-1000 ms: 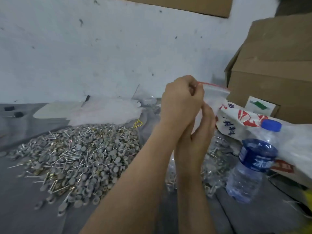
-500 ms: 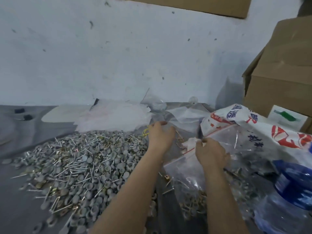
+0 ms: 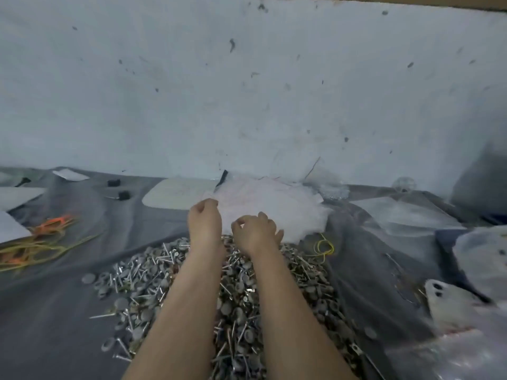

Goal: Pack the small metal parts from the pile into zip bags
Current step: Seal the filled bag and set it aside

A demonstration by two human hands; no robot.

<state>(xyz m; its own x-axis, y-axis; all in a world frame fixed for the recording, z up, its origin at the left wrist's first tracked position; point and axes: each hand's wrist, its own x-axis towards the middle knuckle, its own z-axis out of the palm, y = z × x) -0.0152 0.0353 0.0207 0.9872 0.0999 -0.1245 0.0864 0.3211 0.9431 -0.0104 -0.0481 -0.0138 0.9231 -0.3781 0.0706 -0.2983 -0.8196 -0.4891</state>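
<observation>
Landmark: pile of metal parts [image 3: 233, 292], under both forearms.
Left hand [image 3: 204, 222]: beyond pile, fingers curled, seemingly pinching the empty zip bags [image 3: 270, 207].
Right hand [image 3: 253, 231]: alongside, fingers loosely curled, likely separating one bag.

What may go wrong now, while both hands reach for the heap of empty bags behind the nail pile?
Forearms pass directly over the pile of metal parts; sharp pins could prick skin or get knocked off the pile. The heap of empty bags is thin and clingy, so the left hand and right hand may lift several together.
</observation>
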